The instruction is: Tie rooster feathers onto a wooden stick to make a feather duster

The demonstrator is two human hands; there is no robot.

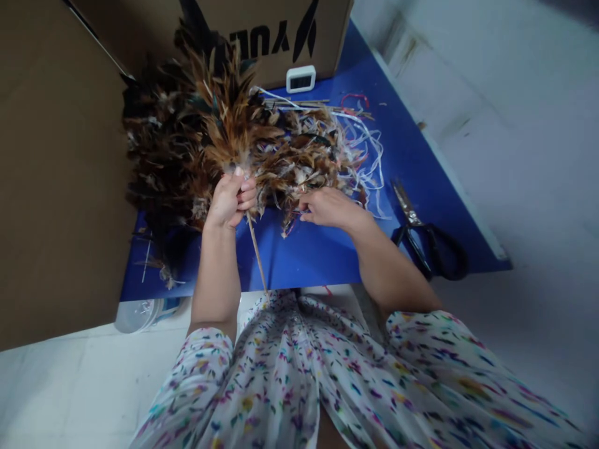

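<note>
My left hand [233, 198] is closed round a feather duster [231, 118], at the base of its brown and black feathers. The thin wooden stick [257, 252] of the duster runs down from my fist toward the table's front edge. My right hand [330, 207] is at the front of a pile of loose brown feathers [309, 156]. Its fingers are bent and pinched at the feathers there; what lies between the fingertips is hidden. More dark feathers [161, 137] are heaped behind and left of my left hand.
Black-handled scissors [428, 240] lie at the table's right side. White strings [367, 146] and thin sticks [322, 106] spread behind the feathers. A small white digital device [301, 79] stands against a cardboard box [276, 19]. Another cardboard panel [56, 156] borders the blue table [309, 255] on the left.
</note>
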